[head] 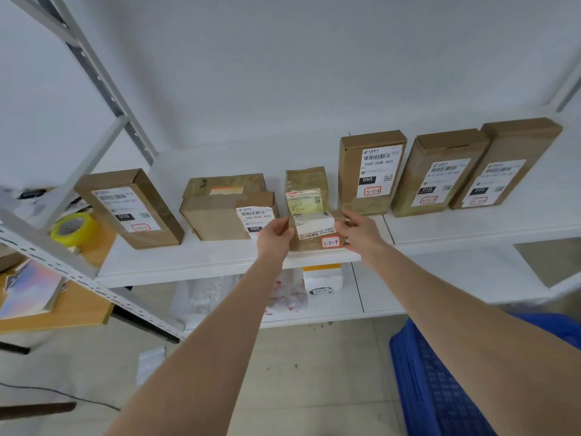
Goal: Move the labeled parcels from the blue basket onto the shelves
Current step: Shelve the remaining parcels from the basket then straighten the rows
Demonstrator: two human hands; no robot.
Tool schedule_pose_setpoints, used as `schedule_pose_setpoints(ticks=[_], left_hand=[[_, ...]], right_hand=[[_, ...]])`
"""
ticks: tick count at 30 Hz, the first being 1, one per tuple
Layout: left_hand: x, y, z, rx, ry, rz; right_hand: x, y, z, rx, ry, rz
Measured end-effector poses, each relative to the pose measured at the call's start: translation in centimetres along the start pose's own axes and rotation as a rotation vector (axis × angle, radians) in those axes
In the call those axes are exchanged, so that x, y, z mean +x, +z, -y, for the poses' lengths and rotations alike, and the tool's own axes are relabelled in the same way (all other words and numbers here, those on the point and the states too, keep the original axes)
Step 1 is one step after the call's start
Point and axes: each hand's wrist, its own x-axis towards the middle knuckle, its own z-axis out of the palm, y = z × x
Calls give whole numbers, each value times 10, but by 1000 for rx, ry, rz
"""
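A small brown parcel point(316, 232) with a white label and a red-framed tag "3-3-4" stands at the front of the white shelf point(195, 262). My left hand point(275, 239) grips its left side and my right hand point(358, 231) grips its right side. Directly behind it stands another small brown parcel point(306, 187) with a yellowish label. The blue basket point(440, 388) sits on the floor at the lower right, partly hidden by my right arm.
Labeled cardboard boxes line the shelf: one at the left point(129, 209), a wide one point(226, 209) beside my left hand, and three upright ones point(371, 171) at the right. A yellow tape roll point(74, 229) lies on a wooden table. White packages point(322, 278) lie on the lower shelf.
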Motion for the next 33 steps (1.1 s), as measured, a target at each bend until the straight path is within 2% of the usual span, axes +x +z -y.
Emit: schedule_pose_setpoints(ticks=[27,33], left_hand=[[-12,16,0,-29,-63,-120],[-24,28,-1,14,-33,-120]], right_hand=[[23,-9,-19,-20,-15,-116],[27,-11,-21,-33,-43,-204]])
